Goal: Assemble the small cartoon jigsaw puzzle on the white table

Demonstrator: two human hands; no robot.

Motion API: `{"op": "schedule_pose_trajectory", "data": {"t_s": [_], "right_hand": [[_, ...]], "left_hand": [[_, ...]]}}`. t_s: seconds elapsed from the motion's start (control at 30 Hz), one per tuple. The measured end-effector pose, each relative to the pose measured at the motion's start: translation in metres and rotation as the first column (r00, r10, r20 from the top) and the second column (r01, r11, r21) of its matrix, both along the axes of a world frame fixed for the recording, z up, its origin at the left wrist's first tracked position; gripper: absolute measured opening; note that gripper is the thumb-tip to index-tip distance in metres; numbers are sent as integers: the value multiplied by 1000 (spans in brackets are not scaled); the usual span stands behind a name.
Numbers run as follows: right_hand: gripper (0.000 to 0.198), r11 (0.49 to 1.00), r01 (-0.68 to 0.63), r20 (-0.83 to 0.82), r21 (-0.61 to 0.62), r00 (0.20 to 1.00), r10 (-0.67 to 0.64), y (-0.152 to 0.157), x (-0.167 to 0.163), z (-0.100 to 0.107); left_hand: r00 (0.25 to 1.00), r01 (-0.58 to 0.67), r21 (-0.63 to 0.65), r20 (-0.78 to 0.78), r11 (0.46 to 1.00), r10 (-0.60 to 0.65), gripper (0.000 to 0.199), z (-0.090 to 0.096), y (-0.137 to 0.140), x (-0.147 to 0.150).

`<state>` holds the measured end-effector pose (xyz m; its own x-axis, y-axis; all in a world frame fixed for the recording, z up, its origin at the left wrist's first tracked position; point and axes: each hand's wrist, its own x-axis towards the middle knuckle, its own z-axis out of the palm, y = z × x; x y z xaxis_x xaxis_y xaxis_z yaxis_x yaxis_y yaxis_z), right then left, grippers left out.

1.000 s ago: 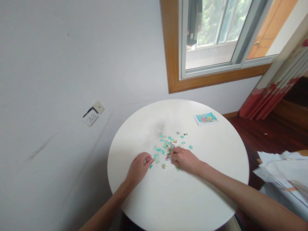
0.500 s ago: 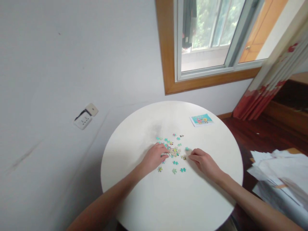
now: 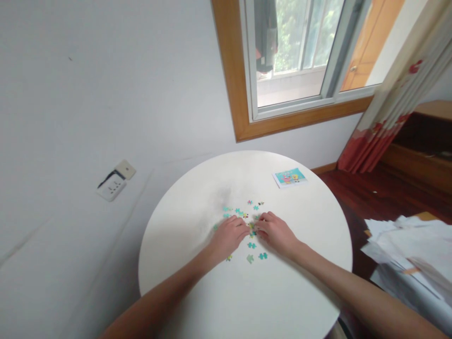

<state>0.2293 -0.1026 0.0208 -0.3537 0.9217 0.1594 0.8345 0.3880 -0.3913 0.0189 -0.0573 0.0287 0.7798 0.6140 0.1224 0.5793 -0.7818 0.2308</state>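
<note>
Puzzle pieces: loose on the round white counter (image 3: pixel 254 296), mostly teal, clustered between and beyond the hands; a teal piece (image 3: pixel 252 245), a pale green piece (image 3: pixel 250 258) and another teal piece (image 3: pixel 263 256) lie on the near side.
Left hand (image 3: pixel 229 237): at the cluster's left edge, fingers bent toward the middle, a yellowish piece (image 3: pixel 229 258) just beside it.
Right hand (image 3: pixel 274 231): opposite, fingertips down at the cluster's right edge.
Grip, both hands: fingers curl close to the pieces; I cannot tell whether either is clamped on one.
Picture card (image 3: pixel 290 178): flat near the counter's far right edge, well apart from the hands.
Risk of scatter: a sideways sweep of either hand could spread the outlying pieces.
Risk of a poor pinch: the pieces look small and thin, so one could slip or bring a neighbour along.
Risk of hiding: the hands cover part of the cluster, so a piece beneath might be missed.
Containers: none seen around the pieces; the cabinet (image 3: pixel 420 167) has a dark inside, contents unclear.
</note>
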Motion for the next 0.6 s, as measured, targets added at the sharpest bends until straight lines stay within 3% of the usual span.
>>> {"op": "schedule_pose_trajectory", "data": {"t_s": [0.13,0.2,0.33,0.47,0.6], "right_hand": [[17,999,-40,110,-34,993,43,14,-8,-6],[17,998,-52,134,-40,989,57,17,-8,-8],[20,995,-62,108,-78,992,71,17,-6,-8],[15,988,-68,-8,-136,998,68,15,2,-4],[16,997,55,-47,-56,997,-57,13,28,-1]], "left_hand": [[991,-111,-211,48,971,123,8,-5,-2,-11],[985,-158,-255,31,954,171,8,-7,-3,-14],[978,-188,-175,60,966,201,8,-8,-3,-15],[989,-134,-58,51,989,136,9,-7,-1,-13],[998,-67,-11,-22,998,66,9,-7,0,-11]]}}
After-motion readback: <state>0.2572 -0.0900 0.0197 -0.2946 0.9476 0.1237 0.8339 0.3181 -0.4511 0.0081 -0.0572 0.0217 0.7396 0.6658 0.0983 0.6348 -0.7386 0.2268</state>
